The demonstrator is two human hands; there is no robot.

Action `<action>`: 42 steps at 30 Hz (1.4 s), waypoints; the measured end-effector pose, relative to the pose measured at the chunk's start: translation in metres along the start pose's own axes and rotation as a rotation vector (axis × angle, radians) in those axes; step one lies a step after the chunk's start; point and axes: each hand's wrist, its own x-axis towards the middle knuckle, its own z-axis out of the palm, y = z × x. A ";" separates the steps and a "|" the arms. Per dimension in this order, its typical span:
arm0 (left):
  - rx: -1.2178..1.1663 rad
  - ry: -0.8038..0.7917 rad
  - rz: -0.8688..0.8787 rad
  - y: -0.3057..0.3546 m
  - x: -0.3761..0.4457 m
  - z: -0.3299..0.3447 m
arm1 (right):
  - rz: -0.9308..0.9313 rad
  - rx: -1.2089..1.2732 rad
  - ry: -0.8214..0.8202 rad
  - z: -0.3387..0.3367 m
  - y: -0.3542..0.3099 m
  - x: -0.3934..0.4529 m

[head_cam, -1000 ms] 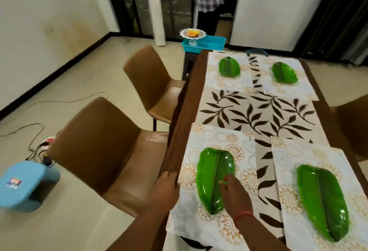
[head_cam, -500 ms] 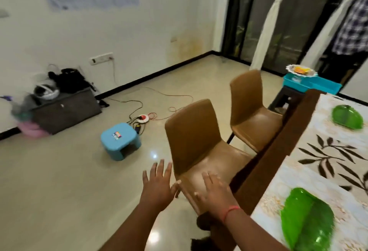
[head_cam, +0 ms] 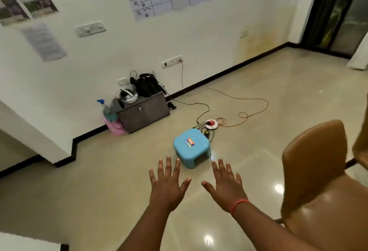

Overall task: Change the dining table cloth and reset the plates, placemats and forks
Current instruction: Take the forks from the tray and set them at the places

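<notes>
Beside both spread hands (head_cam: pixel 168 188), brown chair (head_cam: pixel 318 181) is cut off.

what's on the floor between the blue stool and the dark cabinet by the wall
Head view: bare glossy floor between the blue stool and the dark cabinet; nothing lies there.

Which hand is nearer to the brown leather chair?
The right hand, with the red thread on its wrist, is nearer: the brown leather chair stands just to its right. The left hand is farther left, beyond the right hand. Neither touches it.
</notes>
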 end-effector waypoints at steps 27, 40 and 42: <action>0.057 -0.176 0.323 0.174 0.602 -0.043 | 0.314 0.022 -0.020 -0.153 0.211 0.505; 0.187 -0.207 1.052 0.529 0.810 -0.044 | 0.956 0.228 0.225 -0.271 0.459 0.557; 0.193 -0.226 1.087 0.586 0.832 -0.034 | 1.022 0.272 0.230 -0.281 0.511 0.561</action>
